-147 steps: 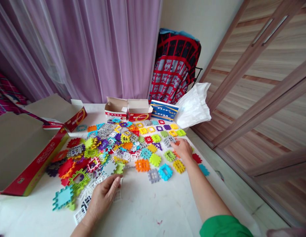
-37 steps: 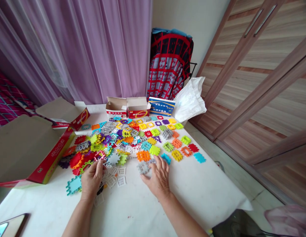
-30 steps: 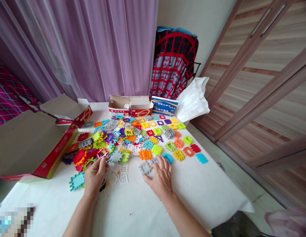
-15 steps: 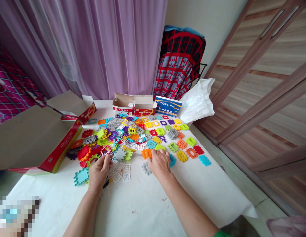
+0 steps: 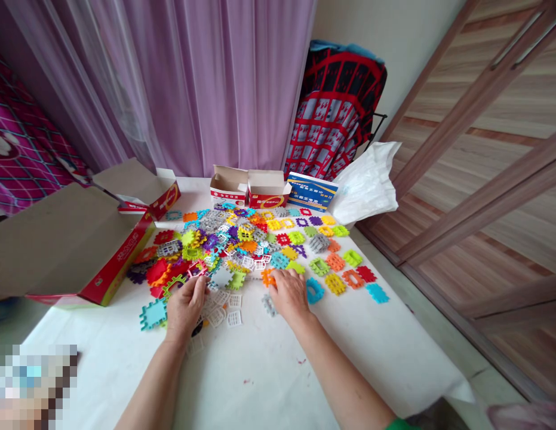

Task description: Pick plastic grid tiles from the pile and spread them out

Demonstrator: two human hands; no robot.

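Note:
A heap of colourful interlocking plastic pieces lies on the white-covered table. My left hand is at the heap's front left, fingers pinched at a pink-red piece, beside a teal square piece. White window-shaped pieces lie just right of it. My right hand rests over an orange piece, its fingers bent and touching it; their tips are partly hidden. A grey piece is beside this hand, and a blue ring-like piece lies to its right.
A large open box stands at the left, with another open box behind. Small red boxes, a blue box and a white bag line the back edge. Separate pieces are spread at the right.
The view has shifted slightly, moving the scene rightward. My right hand has drawn a little left, showing more of the blue piece. My left hand stays by the pink-red piece.

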